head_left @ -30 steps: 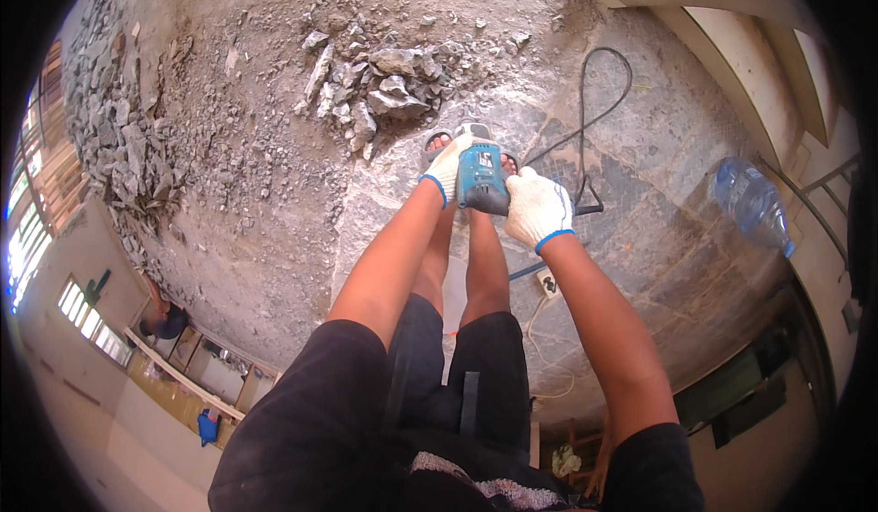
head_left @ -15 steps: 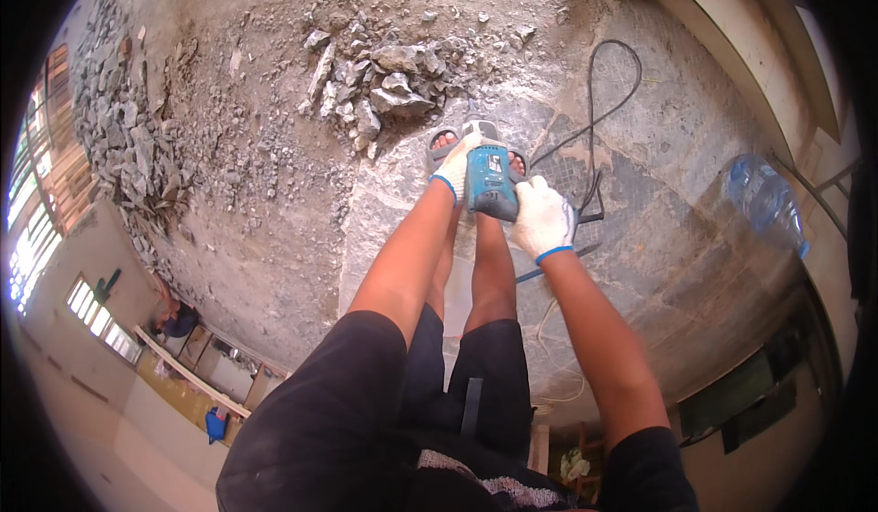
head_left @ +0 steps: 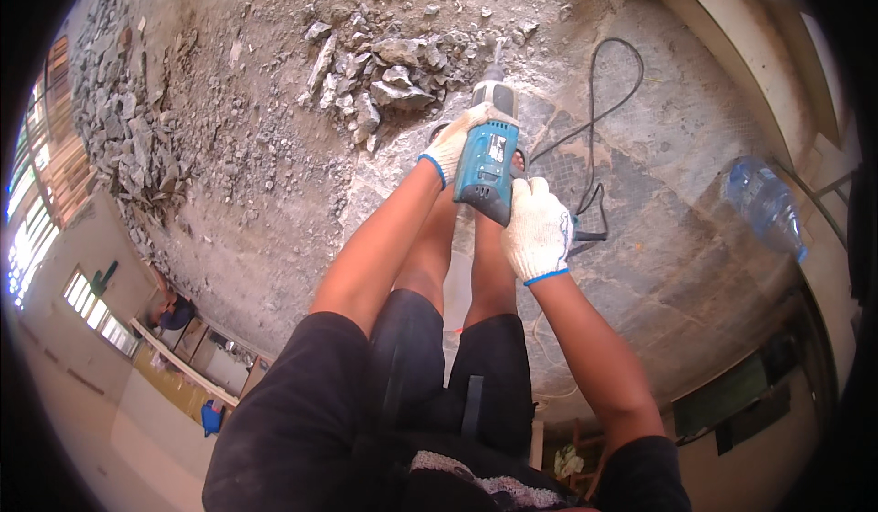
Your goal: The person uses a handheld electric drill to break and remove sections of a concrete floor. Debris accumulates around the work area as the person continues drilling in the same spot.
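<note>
Both my hands wear white knit gloves with blue cuffs and hold a teal and black rotary hammer drill [head_left: 487, 160]. My left hand [head_left: 457, 142] is closed round the front of its body, behind the grey and black nose. At the back, my right hand [head_left: 536, 227] grips the rear handle, which the glove mostly covers. The chisel bit [head_left: 497, 59] points away from me, its tip by the right edge of a heap of broken concrete [head_left: 398, 78]. A black power cord [head_left: 593, 101] loops over the floor to the right of the tool.
Loose rubble [head_left: 137, 151] lies along the far left. Worn grey tiles [head_left: 658, 247] cover the floor on the right, with a large clear plastic bottle [head_left: 766, 203] near the wall. My sandalled feet are partly hidden beneath the drill. Another person [head_left: 174, 313] is at the lower left.
The drill has risen toward me and looks larger, with its bit now in plain sight and swung slightly right. Both hands stay on it. My left leg has shifted.
</note>
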The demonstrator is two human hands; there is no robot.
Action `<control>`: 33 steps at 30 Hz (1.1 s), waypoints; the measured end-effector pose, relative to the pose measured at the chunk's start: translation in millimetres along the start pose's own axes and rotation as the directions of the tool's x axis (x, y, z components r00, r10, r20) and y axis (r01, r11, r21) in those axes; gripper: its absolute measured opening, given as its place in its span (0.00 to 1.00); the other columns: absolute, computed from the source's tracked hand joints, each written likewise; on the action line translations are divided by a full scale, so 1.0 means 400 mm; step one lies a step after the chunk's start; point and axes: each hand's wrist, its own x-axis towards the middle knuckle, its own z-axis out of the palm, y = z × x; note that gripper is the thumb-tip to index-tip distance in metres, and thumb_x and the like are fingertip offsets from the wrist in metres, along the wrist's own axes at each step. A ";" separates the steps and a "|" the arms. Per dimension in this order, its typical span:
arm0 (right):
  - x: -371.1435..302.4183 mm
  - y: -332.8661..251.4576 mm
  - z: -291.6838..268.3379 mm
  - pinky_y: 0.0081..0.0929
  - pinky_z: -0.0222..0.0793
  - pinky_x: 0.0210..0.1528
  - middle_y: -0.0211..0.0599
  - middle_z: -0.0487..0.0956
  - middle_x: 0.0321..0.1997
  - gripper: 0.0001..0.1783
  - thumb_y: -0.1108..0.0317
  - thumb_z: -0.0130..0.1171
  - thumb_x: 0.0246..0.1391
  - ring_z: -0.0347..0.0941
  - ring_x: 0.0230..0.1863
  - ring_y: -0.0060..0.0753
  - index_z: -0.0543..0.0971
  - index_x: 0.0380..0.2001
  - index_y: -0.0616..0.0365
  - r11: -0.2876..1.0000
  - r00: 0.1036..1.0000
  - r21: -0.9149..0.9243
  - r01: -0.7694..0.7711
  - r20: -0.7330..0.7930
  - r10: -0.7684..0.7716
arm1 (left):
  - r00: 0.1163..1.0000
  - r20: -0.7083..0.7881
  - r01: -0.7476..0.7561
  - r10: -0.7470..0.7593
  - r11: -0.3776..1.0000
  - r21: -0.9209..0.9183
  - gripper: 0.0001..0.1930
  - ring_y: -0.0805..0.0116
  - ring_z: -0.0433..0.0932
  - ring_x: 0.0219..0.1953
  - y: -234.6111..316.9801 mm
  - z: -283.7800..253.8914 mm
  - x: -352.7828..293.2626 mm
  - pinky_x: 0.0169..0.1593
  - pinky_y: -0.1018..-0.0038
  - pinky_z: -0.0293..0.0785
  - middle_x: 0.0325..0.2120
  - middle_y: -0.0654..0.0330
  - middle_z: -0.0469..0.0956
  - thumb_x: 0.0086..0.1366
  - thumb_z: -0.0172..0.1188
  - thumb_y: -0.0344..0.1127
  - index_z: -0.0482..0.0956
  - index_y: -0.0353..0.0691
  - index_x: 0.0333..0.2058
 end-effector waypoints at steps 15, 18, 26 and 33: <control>0.088 0.050 0.101 0.57 0.83 0.50 0.51 0.83 0.52 0.13 0.69 0.65 0.59 0.88 0.48 0.60 0.85 0.48 0.53 0.956 0.925 -0.007 0.294 0.252 -0.283 | 0.989 -0.149 -0.014 0.019 0.999 0.039 0.19 0.62 0.89 0.35 -0.072 -0.259 0.020 0.42 0.61 0.91 0.39 0.58 0.89 0.79 0.64 0.49 0.86 0.41 0.55; 0.100 -0.011 0.153 0.57 0.82 0.52 0.50 0.83 0.51 0.14 0.71 0.65 0.57 0.86 0.51 0.62 0.84 0.47 0.52 0.945 0.919 0.064 0.322 0.218 -0.328 | 0.967 -0.220 -0.101 0.132 0.984 0.148 0.24 0.55 0.91 0.50 -0.044 -0.303 -0.046 0.53 0.57 0.91 0.53 0.52 0.88 0.78 0.65 0.50 0.81 0.39 0.63; 0.014 -0.085 0.098 0.57 0.83 0.52 0.52 0.83 0.52 0.16 0.72 0.67 0.55 0.87 0.51 0.62 0.84 0.49 0.54 0.991 0.965 0.067 0.116 0.228 -0.128 | 0.978 -0.185 -0.064 0.098 0.981 0.181 0.22 0.63 0.89 0.54 -0.005 -0.276 -0.085 0.57 0.63 0.89 0.57 0.57 0.87 0.79 0.66 0.43 0.81 0.40 0.66; 0.070 -0.041 0.070 0.56 0.84 0.54 0.52 0.84 0.54 0.14 0.70 0.68 0.56 0.87 0.53 0.62 0.85 0.47 0.55 0.987 0.951 -0.038 0.157 0.277 -0.140 | 0.989 -0.023 -0.139 0.145 0.974 0.178 0.16 0.73 0.86 0.44 -0.028 -0.201 -0.010 0.48 0.71 0.87 0.45 0.65 0.87 0.84 0.61 0.47 0.84 0.46 0.60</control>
